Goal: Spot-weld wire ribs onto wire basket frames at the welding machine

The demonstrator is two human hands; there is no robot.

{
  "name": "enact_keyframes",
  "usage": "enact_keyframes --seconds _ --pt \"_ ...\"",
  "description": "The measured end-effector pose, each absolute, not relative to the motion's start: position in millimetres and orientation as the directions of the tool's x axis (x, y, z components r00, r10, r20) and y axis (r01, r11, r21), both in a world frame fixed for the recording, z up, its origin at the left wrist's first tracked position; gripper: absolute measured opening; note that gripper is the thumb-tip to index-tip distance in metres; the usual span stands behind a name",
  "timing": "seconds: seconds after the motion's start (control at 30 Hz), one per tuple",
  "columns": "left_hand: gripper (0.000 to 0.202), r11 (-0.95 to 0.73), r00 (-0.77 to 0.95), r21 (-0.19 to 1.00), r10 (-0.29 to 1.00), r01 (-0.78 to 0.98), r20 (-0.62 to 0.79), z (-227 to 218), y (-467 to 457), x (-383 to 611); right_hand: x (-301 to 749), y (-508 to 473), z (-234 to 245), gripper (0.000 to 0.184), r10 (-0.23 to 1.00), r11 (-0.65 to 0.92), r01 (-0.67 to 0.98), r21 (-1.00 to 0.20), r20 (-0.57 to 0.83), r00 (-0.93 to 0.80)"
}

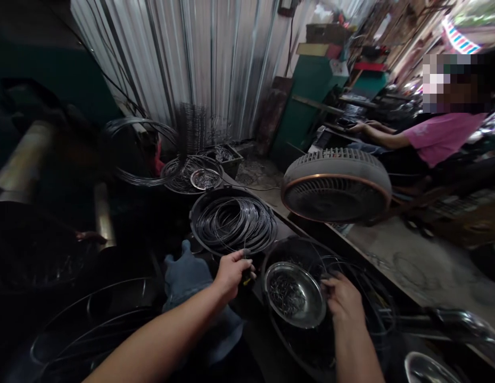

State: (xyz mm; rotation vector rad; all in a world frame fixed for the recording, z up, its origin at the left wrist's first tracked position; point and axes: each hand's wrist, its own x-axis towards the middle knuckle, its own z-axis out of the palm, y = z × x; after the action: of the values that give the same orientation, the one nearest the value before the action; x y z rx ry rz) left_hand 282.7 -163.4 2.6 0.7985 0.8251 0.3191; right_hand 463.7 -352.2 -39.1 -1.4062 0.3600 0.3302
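My left hand point(231, 274) is closed in a pinch at the near rim of a round dark tub point(199, 242). A thin wire point(245, 238) rises from its fingertips. Coils of metal wire point(251, 218) fill that tub. Further right, my right hand point(345, 300) is closed too, its fingertips on a thin wire loop point(322, 260). Beside it, a shiny metal bowl point(313, 314) holds many small metal pieces point(285, 295). The bowl sits in a larger dark basin point(283, 346), where more wire loops point(371, 287) lie at the right.
A grey fan point(335, 186) stands ahead on the right. Beyond it sits a person in a pink shirt point(447, 135). Wire rings point(146, 181) hang at the left, near another wire-filled tub point(171, 178) with a small bowl point(205, 180). Corrugated metal sheeting point(215, 64) stands behind.
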Motion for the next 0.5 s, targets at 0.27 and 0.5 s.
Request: enact_keyframes --seconds 0.27,0.5 --pt "0.023 0.41 0.775 0.907 0.541 0.097 -0.327 26.2 -155.4 205.0 450.0 -312.4 -25.9 0.048 0.229 -0.084 -0.036 -0.996 -0.055 0.972" --pt "0.032 0.211 0.436 0.969 0.866 0.129 -0.246 41.7 -141.1 67.4 339.4 -188.4 43.8 0.022 0.782 0.156 0.671 -0.725 0.506 0.364"
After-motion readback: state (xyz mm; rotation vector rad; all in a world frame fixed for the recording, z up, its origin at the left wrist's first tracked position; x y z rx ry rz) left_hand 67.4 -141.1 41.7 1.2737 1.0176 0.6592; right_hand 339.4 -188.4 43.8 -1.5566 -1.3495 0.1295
